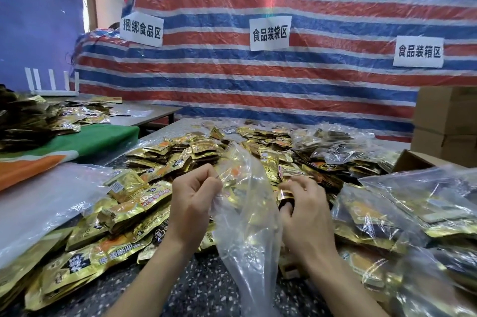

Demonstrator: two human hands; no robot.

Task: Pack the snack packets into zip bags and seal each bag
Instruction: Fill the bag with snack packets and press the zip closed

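A clear zip bag (245, 223) hangs in the middle of the view over the speckled table. My left hand (193, 195) pinches its upper left edge with curled fingers. My right hand (302, 203) is at the bag's right side, fingers curled round a gold snack packet (285, 194). A wide heap of gold snack packets (165, 159) covers the table behind and to the left of my hands.
Filled clear bags (413, 213) of packets lie stacked at the right. Empty clear bags (51, 192) lie at the left. Cardboard boxes (446, 123) stand at the far right. A second table (152, 112) with more packets stands back left, before a striped tarp (284, 79).
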